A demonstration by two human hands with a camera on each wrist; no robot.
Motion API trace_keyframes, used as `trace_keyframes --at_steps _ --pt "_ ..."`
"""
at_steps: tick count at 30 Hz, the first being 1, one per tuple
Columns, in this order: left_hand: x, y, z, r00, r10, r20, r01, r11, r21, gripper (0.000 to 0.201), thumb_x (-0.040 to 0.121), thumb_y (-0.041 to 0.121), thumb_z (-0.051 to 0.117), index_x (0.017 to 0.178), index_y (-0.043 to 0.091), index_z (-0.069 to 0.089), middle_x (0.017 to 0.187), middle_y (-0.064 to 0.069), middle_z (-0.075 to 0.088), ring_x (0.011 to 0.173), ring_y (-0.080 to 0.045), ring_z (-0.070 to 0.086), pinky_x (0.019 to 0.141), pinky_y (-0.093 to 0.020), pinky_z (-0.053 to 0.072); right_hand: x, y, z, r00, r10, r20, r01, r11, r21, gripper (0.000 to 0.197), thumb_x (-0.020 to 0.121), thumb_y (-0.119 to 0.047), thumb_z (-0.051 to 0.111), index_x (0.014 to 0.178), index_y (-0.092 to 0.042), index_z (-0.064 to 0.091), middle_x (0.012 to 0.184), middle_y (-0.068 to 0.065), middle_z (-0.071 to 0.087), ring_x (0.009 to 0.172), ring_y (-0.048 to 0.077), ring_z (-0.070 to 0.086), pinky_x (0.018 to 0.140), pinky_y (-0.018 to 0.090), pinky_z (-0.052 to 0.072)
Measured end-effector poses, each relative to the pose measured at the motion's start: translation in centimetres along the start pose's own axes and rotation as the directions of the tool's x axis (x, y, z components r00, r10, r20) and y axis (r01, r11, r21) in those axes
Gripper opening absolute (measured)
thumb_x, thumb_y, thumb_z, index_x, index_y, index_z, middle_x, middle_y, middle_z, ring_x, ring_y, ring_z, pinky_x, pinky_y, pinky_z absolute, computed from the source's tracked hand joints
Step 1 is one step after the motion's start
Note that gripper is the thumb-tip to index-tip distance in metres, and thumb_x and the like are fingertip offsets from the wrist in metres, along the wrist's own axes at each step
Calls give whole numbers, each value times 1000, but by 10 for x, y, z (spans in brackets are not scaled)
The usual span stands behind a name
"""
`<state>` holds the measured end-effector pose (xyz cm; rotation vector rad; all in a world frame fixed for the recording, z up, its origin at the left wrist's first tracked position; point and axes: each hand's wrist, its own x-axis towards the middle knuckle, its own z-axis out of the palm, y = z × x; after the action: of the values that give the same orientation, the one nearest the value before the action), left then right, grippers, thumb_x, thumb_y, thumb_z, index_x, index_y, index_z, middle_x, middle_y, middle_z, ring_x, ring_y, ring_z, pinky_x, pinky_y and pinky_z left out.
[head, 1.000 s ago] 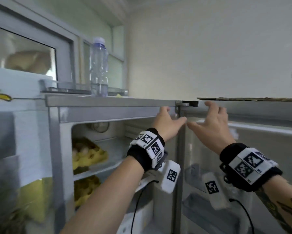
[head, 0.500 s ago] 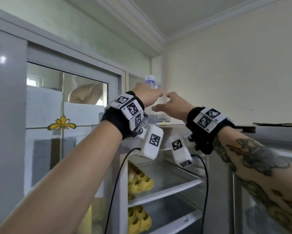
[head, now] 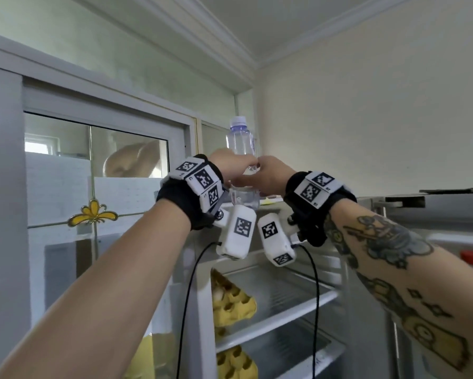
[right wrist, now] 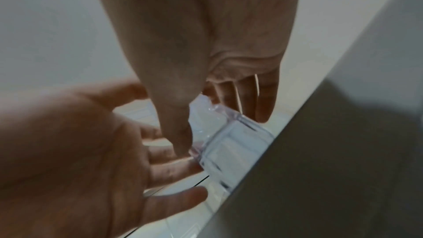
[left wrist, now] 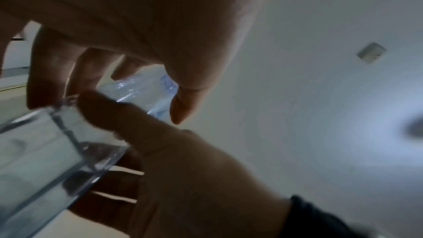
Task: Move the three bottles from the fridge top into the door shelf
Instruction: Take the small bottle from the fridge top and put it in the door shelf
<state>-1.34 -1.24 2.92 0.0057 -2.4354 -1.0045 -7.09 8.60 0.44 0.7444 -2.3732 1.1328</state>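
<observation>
Bottle point(head: 241, 144) upright on fridge top point(head: 366, 199), cap up.

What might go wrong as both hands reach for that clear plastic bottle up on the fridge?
The clear plastic water bottle stands in a clear plastic tray near the fridge top's edge; with the left hand and right hand crowding it, a nudge might tip it. Lifting could also catch the tray's rim.

Cream walls point(head: 366, 119) meet a white ceiling point(head: 257, 17) at a moulded cornice point(head: 202, 31) above the hands. Left of them, a sliding glass door point(head: 93, 160) bears a yellow flower ornament point(head: 93, 214).
</observation>
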Motion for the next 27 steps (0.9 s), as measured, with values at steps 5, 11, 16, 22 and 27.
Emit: trace_keyframes --at_steps 5,11,16,22,27 --pt "-6 24 17 974 160 -158 -173 982 -72 64 78 42 65 127 3 52 112 -12 65 90 -25 63 54 -24 44 -39 -2 -24 978 -94 -187 115 988 106 59 66 -44 78 113 -9 67 106 6 68 89 20 63 82 37 54" --pt "-38 51 80 949 293 -115 -313 914 -258 59 72 42 70 114 3 57 82 -1 62 65 -12 58 44 -19 40 -116 38 -58 963 -2 -270 27 996 89 37 63 -44 77 86 -23 56 98 11 68 81 19 63 82 39 56" --pt "-77 52 159 939 341 34 -308 883 -354 49 76 44 71 110 16 49 77 12 43 70 -8 49 55 -20 37 -180 93 -84 958 111 -266 -118 993 -11 20 77 -21 78 88 -20 61 78 -8 67 63 -5 63 62 13 49" --pt "-115 34 264 908 375 188 -226 815 -533 64 65 46 81 118 21 56 105 7 64 94 -11 61 78 -21 48 -250 176 -97 890 325 -321 -398 896 -195 50 71 -47 76 111 -25 57 102 -6 70 94 13 68 83 37 57" --pt "-130 15 335 913 331 237 -157 824 -545 73 64 44 83 126 20 55 113 4 66 100 -13 63 82 -20 46 -289 237 -105 794 480 -373 -578 787 -217 59 77 -48 71 130 -28 53 111 -3 69 98 15 68 84 35 57"
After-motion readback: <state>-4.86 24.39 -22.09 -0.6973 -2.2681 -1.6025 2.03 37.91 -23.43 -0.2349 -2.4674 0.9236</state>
